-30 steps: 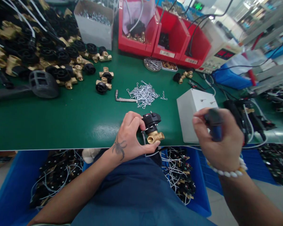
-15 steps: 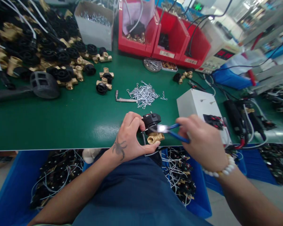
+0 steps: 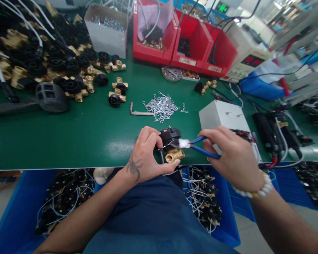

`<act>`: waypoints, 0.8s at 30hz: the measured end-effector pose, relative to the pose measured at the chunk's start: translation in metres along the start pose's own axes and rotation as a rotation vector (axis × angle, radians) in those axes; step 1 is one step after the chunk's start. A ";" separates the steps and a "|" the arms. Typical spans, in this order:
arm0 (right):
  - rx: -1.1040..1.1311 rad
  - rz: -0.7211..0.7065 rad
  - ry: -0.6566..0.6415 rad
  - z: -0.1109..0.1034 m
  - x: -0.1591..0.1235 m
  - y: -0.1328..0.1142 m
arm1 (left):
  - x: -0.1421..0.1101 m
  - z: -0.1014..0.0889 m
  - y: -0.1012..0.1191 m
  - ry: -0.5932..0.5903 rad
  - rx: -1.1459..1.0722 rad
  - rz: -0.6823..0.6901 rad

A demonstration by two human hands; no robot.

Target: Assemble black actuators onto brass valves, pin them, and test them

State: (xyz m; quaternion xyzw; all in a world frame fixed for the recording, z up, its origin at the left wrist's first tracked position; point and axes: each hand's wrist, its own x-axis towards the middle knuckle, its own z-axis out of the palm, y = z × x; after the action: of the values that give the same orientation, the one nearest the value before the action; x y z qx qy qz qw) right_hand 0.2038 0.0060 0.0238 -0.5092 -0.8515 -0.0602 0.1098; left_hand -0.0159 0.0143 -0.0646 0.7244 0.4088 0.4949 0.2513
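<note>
My left hand (image 3: 148, 151) is closed around a brass valve with a black actuator (image 3: 170, 137), which it steadies near the bench's front edge. Its thumb presses against the brass body (image 3: 175, 156). A grey cable runs down from the actuator beside my fingers. In my right hand (image 3: 233, 157) are blue-handled pliers (image 3: 204, 150), their handles somewhat spread. The plier jaws touch the side of the black actuator, close to my left fingertips, where a thin metal pin shows. Beyond my hands lies a heap of wire clips (image 3: 162, 107).
Brass valves with black caps (image 3: 71, 65) crowd the back left. Red bins (image 3: 156, 56) and a carton of small metal parts (image 3: 106, 38) line the back. A white box with switches (image 3: 214, 114) stands right. Blue crates (image 3: 13, 208) of cabled units sit below the edge.
My right hand has shifted slightly right, and the plier handles show longer and wider apart. The jaws stay at the actuator. My left hand and the valve have hardly moved.
</note>
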 end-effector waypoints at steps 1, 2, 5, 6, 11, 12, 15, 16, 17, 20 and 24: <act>0.042 0.050 0.125 -0.002 0.000 0.000 | 0.000 0.000 0.000 -0.001 -0.005 -0.002; 0.078 0.105 0.250 -0.003 0.000 -0.001 | 0.000 0.000 0.000 0.000 -0.009 -0.003; 0.061 0.122 0.266 -0.002 -0.001 -0.001 | 0.000 0.001 0.000 0.008 -0.009 -0.002; 0.028 0.077 0.133 -0.001 -0.001 -0.001 | 0.000 0.000 0.000 0.008 -0.007 0.001; -0.020 0.011 -0.018 -0.001 0.001 -0.001 | 0.001 0.000 0.001 -0.002 -0.006 0.001; 0.016 0.053 0.104 -0.002 0.001 -0.001 | 0.001 0.000 0.001 0.001 -0.013 0.003; 0.058 0.105 0.253 -0.001 -0.001 -0.003 | 0.000 0.001 0.000 0.009 -0.020 0.006; 0.023 0.082 0.162 0.000 -0.001 -0.003 | 0.000 0.001 0.000 0.010 -0.016 0.005; -0.020 0.041 0.033 0.001 -0.001 -0.003 | 0.000 0.001 0.000 0.012 -0.011 0.006; -0.091 -0.019 -0.165 0.000 0.000 -0.002 | 0.001 0.001 0.000 0.010 -0.005 0.003; 0.066 0.123 0.268 -0.004 0.000 -0.002 | 0.001 0.001 0.001 0.008 -0.011 0.007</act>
State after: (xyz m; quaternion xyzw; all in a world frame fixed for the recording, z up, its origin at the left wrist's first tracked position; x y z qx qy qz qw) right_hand 0.2025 0.0040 0.0273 -0.5438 -0.7980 -0.0928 0.2425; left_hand -0.0151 0.0147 -0.0640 0.7222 0.4047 0.5011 0.2520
